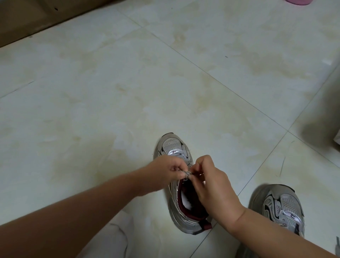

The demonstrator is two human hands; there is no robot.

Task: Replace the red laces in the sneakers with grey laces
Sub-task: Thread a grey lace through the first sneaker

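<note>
A grey-and-silver sneaker [173, 145] with a dark red lining stands on the floor in front of me, toe pointing away. Over its tongue, my left hand [166, 174] and my right hand [213, 181] both pinch a speckled grey lace [187, 173] between fingertips, close together. The lace run through the eyelets is hidden under my hands. A second matching sneaker [283, 208] stands to the right, near my right forearm. No red lace shows.
Pale glossy floor tiles [128, 92] spread all around. A brown wooden edge [27, 20] runs along the top left. A pink object [298, 1] peeks in at the top right. Light trouser fabric [114, 237] lies at the bottom.
</note>
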